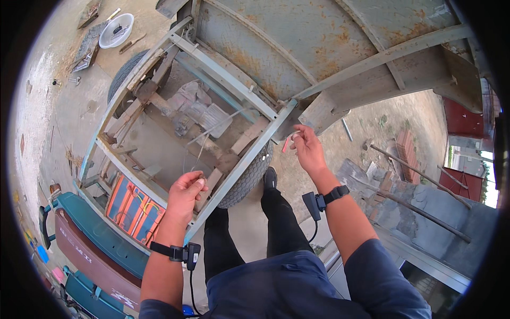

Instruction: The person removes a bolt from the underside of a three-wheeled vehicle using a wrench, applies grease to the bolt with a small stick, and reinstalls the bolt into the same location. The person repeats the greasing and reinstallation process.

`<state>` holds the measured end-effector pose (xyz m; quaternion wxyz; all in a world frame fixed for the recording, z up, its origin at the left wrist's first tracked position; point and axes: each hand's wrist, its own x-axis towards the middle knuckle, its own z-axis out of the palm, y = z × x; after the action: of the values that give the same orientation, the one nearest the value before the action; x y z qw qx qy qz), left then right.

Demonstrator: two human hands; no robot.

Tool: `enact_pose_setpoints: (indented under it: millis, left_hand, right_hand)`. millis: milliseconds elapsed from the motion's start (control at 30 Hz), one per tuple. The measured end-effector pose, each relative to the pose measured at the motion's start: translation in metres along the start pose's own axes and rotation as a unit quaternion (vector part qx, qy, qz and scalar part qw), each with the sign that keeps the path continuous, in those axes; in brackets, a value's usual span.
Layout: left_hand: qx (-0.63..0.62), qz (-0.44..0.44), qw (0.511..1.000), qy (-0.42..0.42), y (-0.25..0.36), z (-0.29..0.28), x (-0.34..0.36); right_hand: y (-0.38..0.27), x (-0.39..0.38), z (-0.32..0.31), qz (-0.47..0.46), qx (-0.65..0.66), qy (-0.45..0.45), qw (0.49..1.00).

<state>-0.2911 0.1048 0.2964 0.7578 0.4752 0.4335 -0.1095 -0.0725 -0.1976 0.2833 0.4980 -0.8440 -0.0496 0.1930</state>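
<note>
Above the pale teal steel frame of a cart, my left hand has its thumb and fingers pinched on something small I cannot make out, near a thin wire. My right hand, just outside the frame's right rail, has curled fingers on a small pale thing too small to name. A red stick-like object shows beside it. Below the frame is a large tyre next to my feet. Inside the frame lie pale, dusty parts.
A rusty metal bed is raised at the back. Long rods and boards lie at right. A plastic bin and orange-striped panel are at left; a white basin and brush lie on the ground.
</note>
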Motion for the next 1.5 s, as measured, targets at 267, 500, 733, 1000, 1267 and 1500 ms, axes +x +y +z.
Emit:
enact_pose_setpoints:
  millis: [267,500,733,1000,1267,1500]
  left_hand:
    - [-0.039,-0.012,0.999,0.018,-0.019,0.030,0.130]
    - [-0.014,-0.034,0.999,-0.007,-0.027,0.079,0.224]
    - [0.039,-0.010,0.997,-0.068,-0.040,0.116,0.284]
    - [0.106,0.029,0.987,-0.114,-0.060,0.131,0.322]
    - [0.056,0.048,0.984,-0.161,-0.069,0.155,0.356]
    - [0.070,0.099,0.979,-0.166,-0.081,0.171,0.371]
  right_hand:
    - [0.077,0.151,0.052,-0.053,-0.073,0.004,0.996]
    - [0.089,0.194,0.086,-0.113,-0.161,-0.032,0.980]
    - [0.083,0.168,0.088,-0.276,-0.247,-0.037,0.928]
    - [0.097,0.172,0.104,-0.297,-0.246,-0.089,0.918]
    - [0.101,0.179,0.110,-0.216,-0.236,-0.111,0.941]
    - [0.104,0.180,0.110,-0.231,-0.252,-0.117,0.932]
